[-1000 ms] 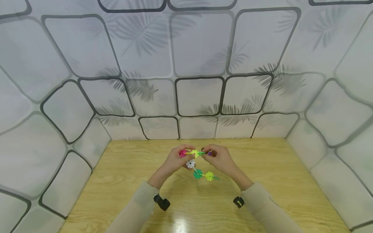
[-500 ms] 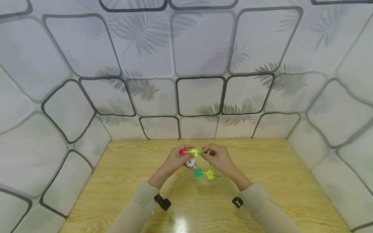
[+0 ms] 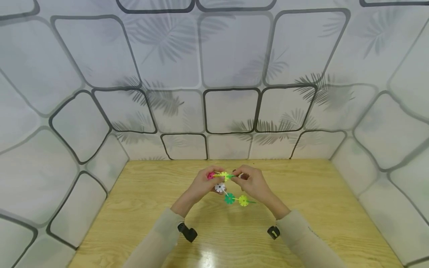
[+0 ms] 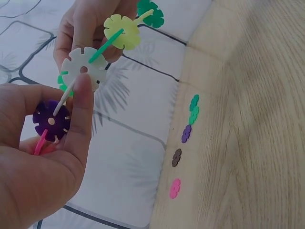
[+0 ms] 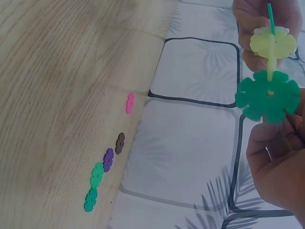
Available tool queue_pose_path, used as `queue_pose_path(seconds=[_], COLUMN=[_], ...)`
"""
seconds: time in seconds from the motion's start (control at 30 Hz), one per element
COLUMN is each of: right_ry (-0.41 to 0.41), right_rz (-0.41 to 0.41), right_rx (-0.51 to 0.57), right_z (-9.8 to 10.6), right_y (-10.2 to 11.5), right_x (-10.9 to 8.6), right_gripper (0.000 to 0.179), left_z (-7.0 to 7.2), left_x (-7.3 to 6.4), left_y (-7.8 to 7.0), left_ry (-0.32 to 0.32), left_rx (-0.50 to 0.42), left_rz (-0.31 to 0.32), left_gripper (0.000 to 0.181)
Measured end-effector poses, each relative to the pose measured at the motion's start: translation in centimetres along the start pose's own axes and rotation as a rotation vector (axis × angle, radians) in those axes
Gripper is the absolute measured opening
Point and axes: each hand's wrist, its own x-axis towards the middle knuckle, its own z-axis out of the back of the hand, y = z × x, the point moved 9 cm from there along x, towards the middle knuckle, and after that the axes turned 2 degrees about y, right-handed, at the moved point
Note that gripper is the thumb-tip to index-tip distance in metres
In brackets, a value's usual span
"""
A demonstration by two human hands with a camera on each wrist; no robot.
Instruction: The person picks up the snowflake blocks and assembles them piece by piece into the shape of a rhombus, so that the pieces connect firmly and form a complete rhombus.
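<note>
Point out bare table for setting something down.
Bare table shows outside the left sleeve, outside the right sleeve, and between them. Crowded: five loose discs by the wall, and the left hand and right hand holding the chain.

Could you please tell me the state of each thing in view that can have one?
Left hand: gripping the disc chain.
Right hand: pinching a green chain disc.
Disc chain: slotted together, held off the table.
Loose pink disc: flat, set apart.
Loose brown disc: flat.
Loose purple disc: flat.
Loose light green disc: flat.
Loose dark green disc: flat.
Black wrist devices: worn.
</note>
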Motion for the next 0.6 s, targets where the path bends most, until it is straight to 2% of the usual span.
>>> queue_pose_path(seconds=[0.17, 0.37, 0.6], right_ry=[0.024, 0.063, 0.081], right_rz=[-0.012, -0.008, -0.025], right_rx=[-0.005, -0.024, -0.016], right_z=[0.18, 0.05, -0.11], right_y=[0.2, -0.19, -0.67], right_x=[-0.06, -0.1, -0.23], right_gripper=[0.005, 0.007, 0.008], left_z=[0.11, 0.66, 0.18], left_x=[0.05, 0.16, 0.12], left_y=[0.04, 0.4, -0.1], left_ry=[0.006, -0.034, -0.009], left_rx=[0.01, 0.109, 0.183], left_rz=[0.002, 0.027, 0.007], left_gripper=[0.039, 0.036, 0.031])
